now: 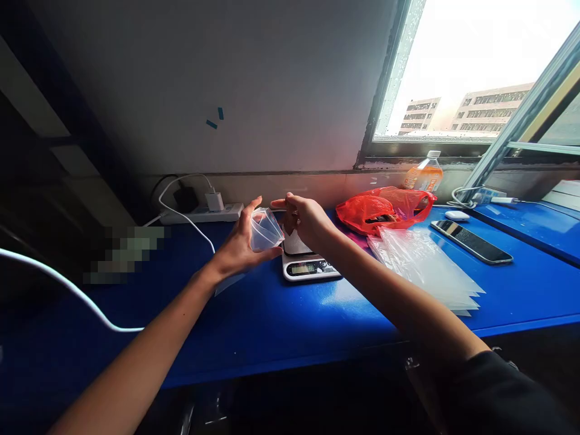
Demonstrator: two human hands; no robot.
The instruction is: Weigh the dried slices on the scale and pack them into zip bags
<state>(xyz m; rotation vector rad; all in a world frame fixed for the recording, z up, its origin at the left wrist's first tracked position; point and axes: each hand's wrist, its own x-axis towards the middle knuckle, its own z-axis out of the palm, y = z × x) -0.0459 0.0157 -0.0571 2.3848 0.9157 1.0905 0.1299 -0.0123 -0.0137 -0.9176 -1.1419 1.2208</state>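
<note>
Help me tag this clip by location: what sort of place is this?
Probably an indoor workroom: a long blue bench bears a white rectangular digital scale and a stack of translucent plastic sheets or bags.

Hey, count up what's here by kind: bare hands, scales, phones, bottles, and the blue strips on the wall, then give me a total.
Bare hands: 2, left hand and right hand
Scale: 1
Phone: 1
Bottle: 1
Blue strips: 2
Total: 7

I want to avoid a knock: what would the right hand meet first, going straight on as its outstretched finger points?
The right hand would probably meet the clear container in the left hand first, though with depth unclear, that hand's fingers could come first.
</note>
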